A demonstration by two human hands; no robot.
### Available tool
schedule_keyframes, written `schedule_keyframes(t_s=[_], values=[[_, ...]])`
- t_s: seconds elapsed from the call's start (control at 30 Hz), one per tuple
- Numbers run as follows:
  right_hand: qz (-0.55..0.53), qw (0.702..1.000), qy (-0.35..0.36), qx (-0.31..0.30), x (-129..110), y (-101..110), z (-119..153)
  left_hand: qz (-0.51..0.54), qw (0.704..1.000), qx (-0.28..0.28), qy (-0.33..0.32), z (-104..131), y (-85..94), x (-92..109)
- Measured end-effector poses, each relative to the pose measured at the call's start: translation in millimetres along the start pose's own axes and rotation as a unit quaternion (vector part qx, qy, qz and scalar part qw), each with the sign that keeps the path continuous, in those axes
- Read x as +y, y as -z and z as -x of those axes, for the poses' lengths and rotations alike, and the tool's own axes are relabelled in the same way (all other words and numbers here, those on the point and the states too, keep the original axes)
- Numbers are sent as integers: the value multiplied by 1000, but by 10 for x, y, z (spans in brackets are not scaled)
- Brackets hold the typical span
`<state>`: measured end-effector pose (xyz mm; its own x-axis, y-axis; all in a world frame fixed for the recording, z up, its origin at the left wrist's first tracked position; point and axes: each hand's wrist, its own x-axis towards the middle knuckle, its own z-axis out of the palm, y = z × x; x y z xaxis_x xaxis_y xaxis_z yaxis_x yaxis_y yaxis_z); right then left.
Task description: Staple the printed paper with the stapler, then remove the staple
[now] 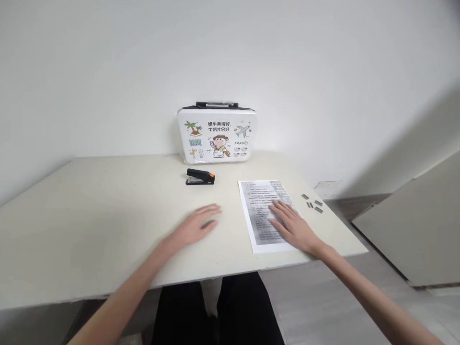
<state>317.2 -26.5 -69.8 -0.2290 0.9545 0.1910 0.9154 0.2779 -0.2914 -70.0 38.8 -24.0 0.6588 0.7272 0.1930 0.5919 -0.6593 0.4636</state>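
Note:
My right hand (292, 226) lies flat on a printed sheet of paper (259, 211), fingers spread and pointing up and to the left. The lower right part of the sheet is hidden under that hand. On the bare tabletop left of the paper rests my left hand (197, 224), slightly blurred, its thumb apart from the fingers and nothing in it. Beyond the left hand stands a black stapler (200, 177) with an orange part at its right end. Several small grey strips of staples (309, 204) are scattered to the right of the paper.
A white carrying case (217, 134) with cartoon prints and a black handle stands upright against the wall at the table's back. The white table (108, 225) ends just in front of my legs (215, 311). A pale panel (417, 225) stands beyond its right edge.

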Motion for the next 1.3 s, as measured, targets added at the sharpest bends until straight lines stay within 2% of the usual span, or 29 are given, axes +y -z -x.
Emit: schedule_keyframes(t_s=[0.07, 0.17, 0.23, 0.33, 0.4, 0.5, 0.67, 0.73, 0.8, 0.87, 0.93, 1.1, 1.2, 1.3], values=[[0, 1000, -1, 0, 5, -12, 8, 11, 997, 39, 65, 107, 187, -212], [0, 1000, 4, -1, 11, -15, 27, 52, 984, 91, 142, 211, 345, -374], [2, 1000, 18, 19, -10, 10, 14, 86, 975, 118, 168, 233, 365, -401], [-8, 994, 54, 90, -147, 88, -147, 135, 964, 142, 180, 225, 337, -409], [-35, 988, 80, 126, -332, 131, -396, 167, 955, 152, 192, 218, 316, -424], [-88, 981, 118, 129, -715, 96, -975, 213, 939, 172, 209, 227, 299, -464], [-148, 981, 93, 83, -1328, -240, -2074, 264, 924, 194, 197, 267, 275, -525], [-160, 981, 84, 69, -1467, -367, -2382, 270, 923, 195, 195, 282, 271, -530], [-176, 979, 86, 54, -1519, -432, -2555, 270, 923, 198, 191, 294, 271, -524], [-195, 975, 101, 39, -1492, -430, -2586, 271, 922, 202, 189, 300, 270, -510], [-215, 969, 121, 20, -1417, -383, -2483, 275, 918, 212, 190, 300, 267, -501], [-261, 956, 131, -20, -1222, -289, -1897, 278, 895, 286, 201, 292, 239, -534], [-304, 950, 74, -16, -1191, -344, -1605, 275, 885, 311, 210, 290, 215, -558], [-333, 943, 8, 8, -1228, -460, -1497, 272, 881, 315, 224, 289, 207, -538]])
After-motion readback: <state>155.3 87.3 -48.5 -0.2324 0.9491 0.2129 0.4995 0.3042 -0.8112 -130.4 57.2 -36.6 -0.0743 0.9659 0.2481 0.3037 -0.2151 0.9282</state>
